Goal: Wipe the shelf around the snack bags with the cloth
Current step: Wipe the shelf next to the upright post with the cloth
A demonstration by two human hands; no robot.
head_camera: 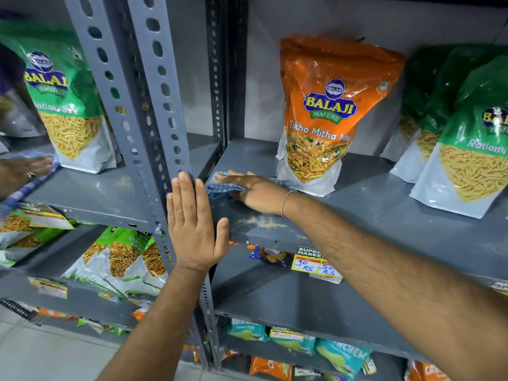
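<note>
Cloth point(217, 191) lies under the flat fingers point(229, 176) of our right hand point(253, 193), left of the orange bag point(316, 114). Our left hand point(192, 226) rests flat on the post point(148, 119).

Shop, grocery aisle: grey slotted steel shelf point(384, 204) stocked with branded snack bags point(319, 116); handwritten rupee price tag point(316, 264) at lower centre.
</note>
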